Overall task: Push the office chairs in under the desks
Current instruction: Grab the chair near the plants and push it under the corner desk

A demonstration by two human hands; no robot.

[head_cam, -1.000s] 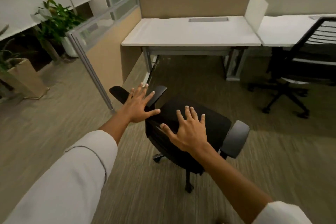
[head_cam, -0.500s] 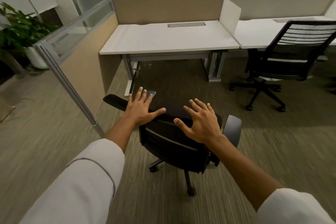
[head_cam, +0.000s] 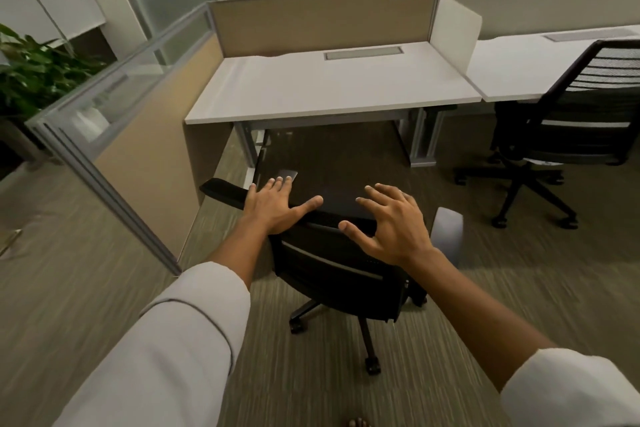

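Observation:
A black office chair [head_cam: 341, 274] stands on the carpet in front of a white desk [head_cam: 329, 90], its back towards me. My left hand [head_cam: 277, 204] lies flat on the top edge of the backrest, fingers spread. My right hand [head_cam: 391, 225] hovers with curled, spread fingers at the right of the backrest top; contact is unclear. A second black chair [head_cam: 568, 128] with a slatted back stands at the right, in front of the neighbouring white desk [head_cam: 512, 62].
A tan and glass partition [head_cam: 114, 121] flanks the desk's left side, ending in a metal post near my left arm. A potted plant [head_cam: 31, 69] stands beyond it. Tan divider panels [head_cam: 318, 17] back both desks. Carpet stretches around the chair's wheeled base [head_cam: 367, 340].
The chair has rolled forward towards the desk and I have stepped closer with it. My right hand's fingers have curled and lifted from the flat pose of a second ago.

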